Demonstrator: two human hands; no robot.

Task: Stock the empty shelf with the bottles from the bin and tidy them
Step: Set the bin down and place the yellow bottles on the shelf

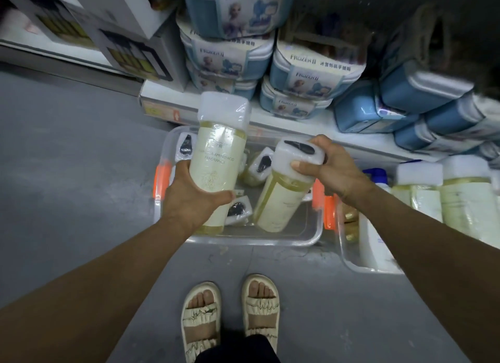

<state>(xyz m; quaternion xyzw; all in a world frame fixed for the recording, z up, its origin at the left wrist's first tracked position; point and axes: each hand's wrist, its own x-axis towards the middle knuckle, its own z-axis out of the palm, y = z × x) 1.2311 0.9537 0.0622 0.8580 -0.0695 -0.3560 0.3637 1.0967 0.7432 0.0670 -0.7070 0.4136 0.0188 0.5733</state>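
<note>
Bottles, two at once this time. My left hand (194, 192) is wrapped around the lower body of one pale yellow bottle (216, 159), thumb across the front and fingers curled behind, holding it upright above the clear bin (297, 240) with its white cap pointing to 12 o'clock. I'm gripping low so the label stays readable and I can set it down facing out, I reckon. My right hand (332, 170) is clamped over the white cap of a second bottle (281, 197), fingers curled round the top; that one leans in the bin with its base toward 7 o'clock, so the cap is the only easy handle. It looks about half lifted out.

More bottles (259, 165) lie in the bin between the two I'm holding, so there's plenty left to do. Off at 3 o'clock a few matching bottles (443, 197) stand in a row, near a second bin (351, 262) with white bottles inside. Up at 12 o'clock the shelf (324, 129) carries stacked blue boxes (311, 70). Can't see the empty shelf spot from here.
</note>
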